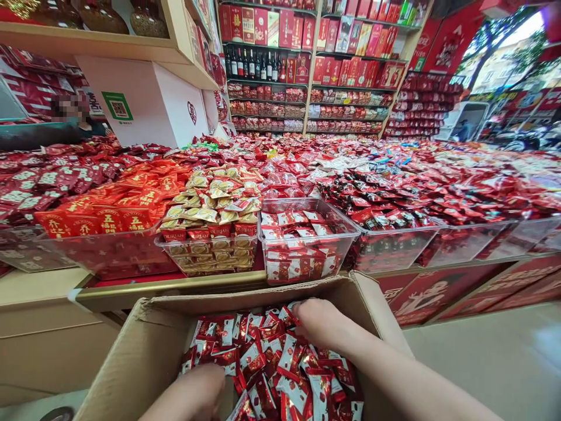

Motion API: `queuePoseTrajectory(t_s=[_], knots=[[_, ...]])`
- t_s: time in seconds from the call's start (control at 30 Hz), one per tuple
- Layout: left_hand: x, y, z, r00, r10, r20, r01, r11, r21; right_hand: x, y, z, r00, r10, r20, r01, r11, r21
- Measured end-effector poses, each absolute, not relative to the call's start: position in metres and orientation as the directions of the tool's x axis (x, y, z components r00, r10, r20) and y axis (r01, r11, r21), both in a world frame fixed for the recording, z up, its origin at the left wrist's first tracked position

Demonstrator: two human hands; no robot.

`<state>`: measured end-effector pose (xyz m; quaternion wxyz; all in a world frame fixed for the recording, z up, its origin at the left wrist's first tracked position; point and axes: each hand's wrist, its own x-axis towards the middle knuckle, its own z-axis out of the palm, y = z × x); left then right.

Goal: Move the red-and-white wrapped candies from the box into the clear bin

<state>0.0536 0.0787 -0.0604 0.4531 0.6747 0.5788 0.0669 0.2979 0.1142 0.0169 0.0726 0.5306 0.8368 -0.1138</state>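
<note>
An open cardboard box [175,303] stands in front of me with many small red-and-white candy packets [291,354] lying loose in it. My right hand [322,323] reaches in near the far wall, its fingers curled round a packet at the back of the pile. At the near left side of the box, my left hand [197,386] is lowered beside the packets. Its fingers point down and are blurred and mostly hidden. Just beyond the box, a clear plastic bin [309,240] holds rows of similar red-and-white packets, partly filled.
A bin of durian packets [210,240] stands left of the clear bin, and a bin of dark red packets [390,245] stands right of it. The gold counter edge [175,286] runs behind the box. Shelves [269,49] of boxes and bottles rise at the back. A person [70,111] is far left.
</note>
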Motion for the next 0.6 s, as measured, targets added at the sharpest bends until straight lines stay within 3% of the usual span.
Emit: queuePoseTrajectory(t_s=[0.13, 0.2, 0.43, 0.6], knots=[[0.072, 0.098, -0.012, 0.377, 0.865, -0.331, 0.557, 0.074, 0.828, 0.290, 0.114, 0.016, -0.611, 0.773, -0.171, 0.676, 0.397, -0.621], [0.083, 0.102, 0.001, 0.380, 0.878, -0.290, 0.480, 0.082, 0.874, 0.285, 0.114, 0.014, -0.656, 0.734, -0.173, 0.552, 0.312, -0.773], [0.097, 0.088, 0.015, 0.263, 0.921, -0.286, 0.073, 0.277, 0.958, 0.280, 0.114, 0.009, -0.637, 0.741, -0.211, 0.289, -0.023, -0.957], [0.096, 0.087, 0.020, 0.200, 0.947, -0.251, 0.002, 0.255, 0.967, 0.276, 0.113, 0.013, -0.597, 0.775, -0.205, 0.123, -0.164, -0.979]])
